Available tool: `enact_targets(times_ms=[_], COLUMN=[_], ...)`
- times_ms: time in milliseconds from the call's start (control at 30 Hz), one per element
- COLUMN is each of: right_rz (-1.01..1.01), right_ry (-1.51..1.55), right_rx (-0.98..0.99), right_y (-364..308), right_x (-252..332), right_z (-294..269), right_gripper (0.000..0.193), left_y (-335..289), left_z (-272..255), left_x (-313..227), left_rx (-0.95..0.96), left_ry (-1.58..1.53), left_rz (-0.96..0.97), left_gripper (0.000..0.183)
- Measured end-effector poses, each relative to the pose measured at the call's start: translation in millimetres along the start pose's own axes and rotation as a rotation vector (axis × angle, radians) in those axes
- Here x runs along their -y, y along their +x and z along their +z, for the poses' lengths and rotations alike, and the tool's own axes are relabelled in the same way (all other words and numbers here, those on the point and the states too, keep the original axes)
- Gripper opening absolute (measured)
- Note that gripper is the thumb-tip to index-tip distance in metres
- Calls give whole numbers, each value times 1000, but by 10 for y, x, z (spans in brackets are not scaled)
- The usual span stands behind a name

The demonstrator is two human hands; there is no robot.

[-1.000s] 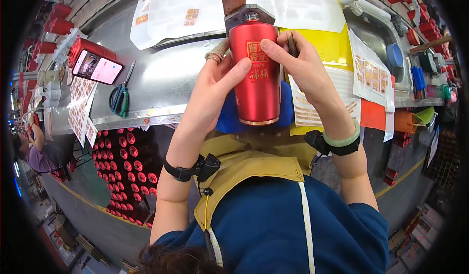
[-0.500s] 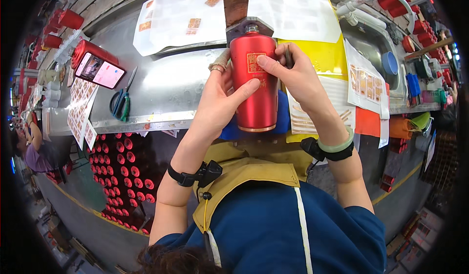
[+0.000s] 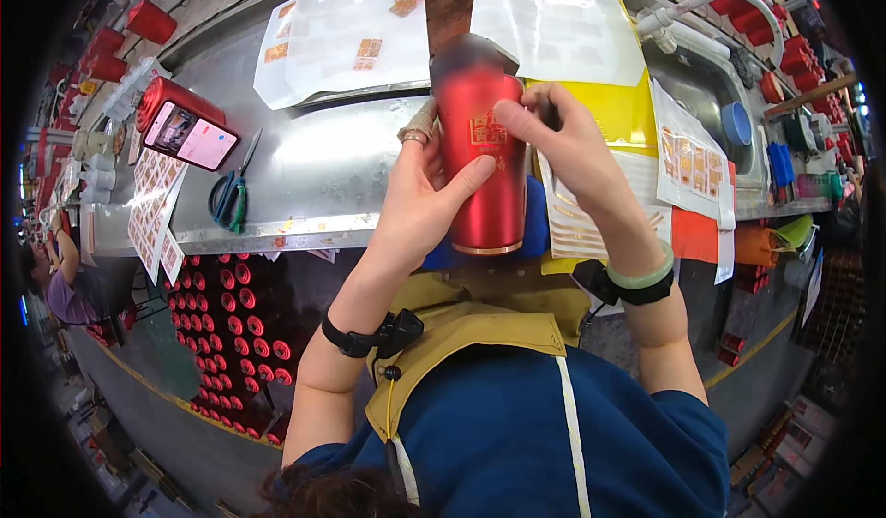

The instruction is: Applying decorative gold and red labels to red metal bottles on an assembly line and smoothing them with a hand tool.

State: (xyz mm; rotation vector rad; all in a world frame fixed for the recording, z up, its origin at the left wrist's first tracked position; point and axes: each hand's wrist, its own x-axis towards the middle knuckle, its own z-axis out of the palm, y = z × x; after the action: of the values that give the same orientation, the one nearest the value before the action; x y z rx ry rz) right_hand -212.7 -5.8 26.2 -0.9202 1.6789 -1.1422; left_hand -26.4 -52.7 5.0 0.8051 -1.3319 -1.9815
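At the near edge of the silver metal table (image 3: 314, 167), the left hand (image 3: 420, 209) clasps a shiny red tapered bottle (image 3: 491, 213), likely steadying it for the blurred right hand (image 3: 570, 144), whose grip cannot be made out.

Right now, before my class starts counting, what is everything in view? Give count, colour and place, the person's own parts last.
Red bottle: one, red with gold marking, centre
Bench: one, silver metal, across the middle
Phone: one, dark-edged, bench's left
Red container: one, red, behind the phone
Scissors: one pair, blue and green handles, right of the phone
White sheets: at least two, white, behind the bottle
Yellow sheet: one, yellow, right of the bottle
Sink: one, grey, right
Blue bowl: one, blue, sink's right side
Red-ended items: dozens, below the bench's left
Farther clutter: too small or blurred to list
Left hand: one, bare, on the bottle
Right hand: one, bare, at the bottle's upper right
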Motion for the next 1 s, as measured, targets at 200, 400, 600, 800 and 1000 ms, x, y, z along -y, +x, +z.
enact_targets(times_ms=[200, 400, 600, 800, 1000], right_rz=[-700, -1110, -1378, -1265, -1305], right_ry=[-434, -906, -615, -735, -521], right_rx=[-1, -170, 216, -64, 335], right_y=[-52, 146, -243, -194, -360], right_x=[376, 590, 1, 179, -138], right_z=[-111, -61, -75, -372, -40], right_gripper=[31, 35, 17, 24, 13], left_y=[-26, -73, 47, 412, 402], left_z=[21, 51, -249, -161, -289], left_x=[9, -1, -1, 65, 136], left_rx=[-14, -37, -140, -72, -161], left_ry=[29, 41, 8, 97, 56], left_rz=[2, 39, -2, 41, 90], left_gripper=[86, 76, 59, 48, 41])
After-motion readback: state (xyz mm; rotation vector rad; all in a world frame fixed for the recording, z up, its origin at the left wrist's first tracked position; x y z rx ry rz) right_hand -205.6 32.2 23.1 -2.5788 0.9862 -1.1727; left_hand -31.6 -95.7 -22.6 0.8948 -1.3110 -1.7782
